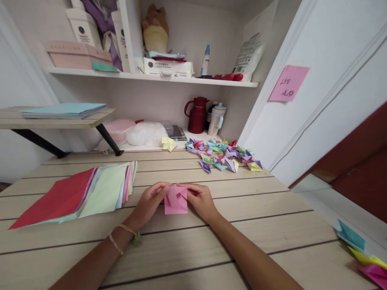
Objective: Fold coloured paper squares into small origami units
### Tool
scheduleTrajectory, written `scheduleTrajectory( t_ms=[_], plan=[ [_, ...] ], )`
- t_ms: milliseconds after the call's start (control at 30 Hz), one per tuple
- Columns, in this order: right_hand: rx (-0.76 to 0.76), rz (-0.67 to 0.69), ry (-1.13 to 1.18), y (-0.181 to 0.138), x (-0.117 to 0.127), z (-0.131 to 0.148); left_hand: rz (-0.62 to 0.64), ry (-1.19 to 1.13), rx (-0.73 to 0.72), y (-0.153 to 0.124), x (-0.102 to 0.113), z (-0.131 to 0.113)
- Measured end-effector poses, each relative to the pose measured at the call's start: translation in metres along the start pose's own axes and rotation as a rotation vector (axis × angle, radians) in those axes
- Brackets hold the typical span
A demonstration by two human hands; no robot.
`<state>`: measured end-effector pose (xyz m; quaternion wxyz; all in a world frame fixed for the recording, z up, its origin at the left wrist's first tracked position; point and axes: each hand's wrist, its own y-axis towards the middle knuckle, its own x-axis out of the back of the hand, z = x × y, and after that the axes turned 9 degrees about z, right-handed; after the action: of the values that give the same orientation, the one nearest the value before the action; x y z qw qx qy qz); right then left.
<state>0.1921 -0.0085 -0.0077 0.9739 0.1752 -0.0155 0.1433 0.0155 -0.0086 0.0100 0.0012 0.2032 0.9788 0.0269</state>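
Observation:
A small square of folded pink origami paper (175, 203) is held up between my two hands above the slatted wooden table. My left hand (152, 201) pinches its upper left corner between thumb and fingers. At the upper right corner, my right hand (199, 197) grips it the same way. Creases and a partly lifted flap show on the paper's upper half. Beyond my hands lies a pile of folded paper boats (225, 153) in many colours. A pale yellow folded piece (168, 143) sits apart from them on the left.
A fanned stack of coloured paper (105, 189) lies on the left, under a small raised shelf (90, 117) with black legs. A dark red jug (198, 114) and a cup (217, 119) stand behind. Folded papers (350, 235) lie at the right edge.

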Motion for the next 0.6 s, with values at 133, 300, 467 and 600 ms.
scheduleTrajectory(
  t_ms=[133, 300, 467, 600],
  plan=[
    [-0.035, 0.025, -0.055, -0.002, 0.0, -0.002, 0.008, -0.001, 0.032, 0.0, 0.001, -0.001],
    [-0.048, 0.19, -0.052, -0.002, 0.0, 0.001, -0.026, -0.079, 0.049, 0.0, 0.005, 0.001],
    [-0.025, 0.139, -0.1, 0.001, 0.003, -0.002, -0.08, -0.069, -0.023, 0.001, 0.004, 0.002],
    [-0.052, -0.031, -0.074, 0.003, 0.006, -0.009, -0.052, -0.029, -0.03, 0.0, 0.002, -0.003]
  ],
)
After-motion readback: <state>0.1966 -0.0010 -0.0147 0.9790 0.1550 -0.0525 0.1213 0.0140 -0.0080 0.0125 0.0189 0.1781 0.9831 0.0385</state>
